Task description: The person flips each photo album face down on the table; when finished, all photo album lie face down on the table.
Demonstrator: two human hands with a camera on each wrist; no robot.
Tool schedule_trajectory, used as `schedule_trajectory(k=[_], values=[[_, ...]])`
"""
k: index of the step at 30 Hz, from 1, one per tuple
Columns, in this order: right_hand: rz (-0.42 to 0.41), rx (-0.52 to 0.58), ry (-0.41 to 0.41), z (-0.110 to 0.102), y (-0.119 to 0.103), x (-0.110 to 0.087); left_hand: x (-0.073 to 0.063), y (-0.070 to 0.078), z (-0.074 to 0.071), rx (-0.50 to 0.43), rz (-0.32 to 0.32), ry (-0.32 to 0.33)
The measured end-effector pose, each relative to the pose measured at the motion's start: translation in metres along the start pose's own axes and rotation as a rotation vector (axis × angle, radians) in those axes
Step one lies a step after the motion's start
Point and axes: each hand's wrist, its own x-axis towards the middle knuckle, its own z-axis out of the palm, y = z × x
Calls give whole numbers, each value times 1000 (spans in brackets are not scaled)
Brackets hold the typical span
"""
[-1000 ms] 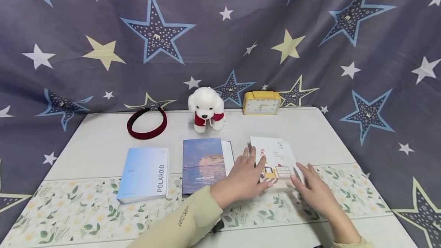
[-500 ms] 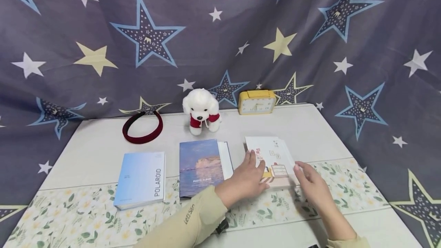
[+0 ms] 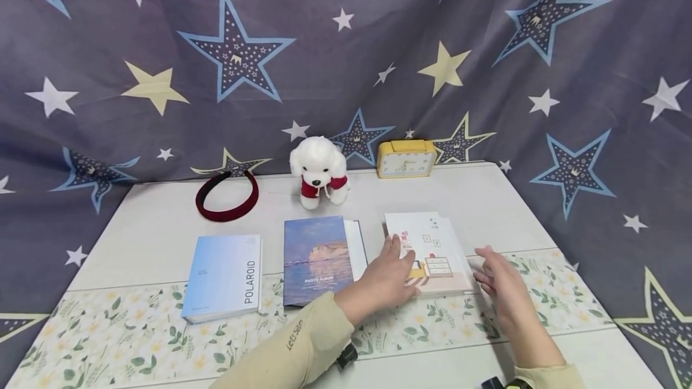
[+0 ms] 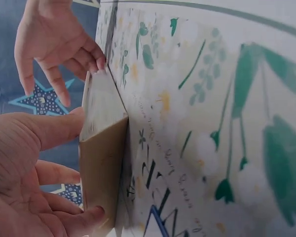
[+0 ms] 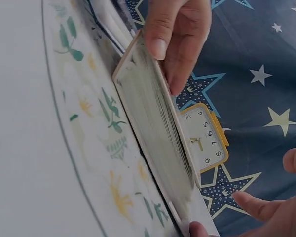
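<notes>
A thick white book (image 3: 432, 233) with a drawn room scene on its cover lies flat at the table's right. My left hand (image 3: 381, 278) rests on its left side, the thumb near the front edge. In the left wrist view the left hand's fingers (image 4: 59, 173) are beside the tan spine (image 4: 103, 168), a fingertip touching it, nothing tightly gripped. Off the book's right edge, my right hand (image 3: 505, 296) hovers with loosely bent fingers; its lower fingertips are close to the edge, and contact is unclear. The page edges (image 5: 150, 113) face the right wrist camera.
Left of the book lie a seascape photo album (image 3: 316, 251) and a pale blue POLAROID album (image 3: 224, 275). Behind stand a white plush dog (image 3: 319, 164) and a yellow alarm clock (image 3: 405, 159), with a dark red headband (image 3: 229, 212) at back left. A starry curtain hangs behind the table.
My right hand has drawn away from the book's right edge, its thumb no longer on the cover. The left hand stays at the left side. The head view has shifted slightly.
</notes>
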Motion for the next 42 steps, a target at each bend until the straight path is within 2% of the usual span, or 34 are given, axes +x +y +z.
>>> schedule_trajectory(k=[4,11,14,20,23,25,29,31,34,38,42], values=[[7,24,-22,0,-16,-12,-3,-3,2,-48,-12,14],[34,95,-13,4,-45,-37,-6,-7,7,-115,-32,34],[18,105,-17,6,-48,-41,-6,-8,8,-162,-39,39],[-66,173,-35,3,-49,-39,-6,-9,8,-277,-69,54],[-74,240,-79,0,-51,-37,-7,-9,6,-345,-78,57],[-48,306,-113,-1,-52,-36,-8,-8,4,-394,-77,57],[-2,365,-158,1,-53,-34,-10,-8,1,-488,-86,60],[-3,366,-197,2,-51,-32,-11,-7,1,-524,-104,61],[-15,368,-297,6,-47,-28,-11,-6,0,-568,-129,66],[19,364,-415,13,-41,-21,-9,-6,1,-631,-151,71],[51,311,-445,23,-37,-16,-7,-6,3,-696,-172,75]])
